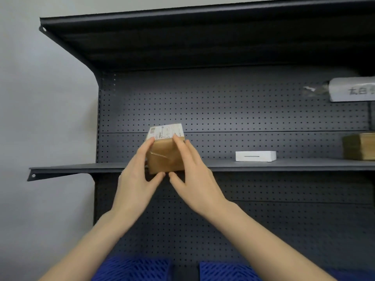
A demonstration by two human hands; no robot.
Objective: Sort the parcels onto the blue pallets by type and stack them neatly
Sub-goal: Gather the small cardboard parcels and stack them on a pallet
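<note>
We face a dark grey shelving unit [243,118] with a pegboard back. Its middle shelf [284,166] runs across at about the height of our hands. At the bottom edge of the view, two blue pallets [132,268] lie side by side with a dark gap between them, and no parcels are visible on the part we can see.

At the far right of the shelf, a larger brown carton [359,147] is cut off by the frame. A flat white box [255,156] lies well apart from it, nearer the middle. A paper sign [353,89] is stuck to the pegboard above.

The small brown parcel [165,157] is at the shelf's front edge, tilted, with its white shipping label [166,131] on top. Our left hand [136,179] and right hand [194,179] clasp it between them. The fingers lie up its two sides and the thumbs are tucked under its lower front edge. We cannot tell whether its base is off the shelf.

We judge this to be the pick-up step, early in the sort. Next, we should draw the parcel clear of the shelf lip and lower it to the pallet chosen for brown cartons. There it should be set down square to a corner, so later parcels stack flush. The white box should go on the other pallet.
</note>
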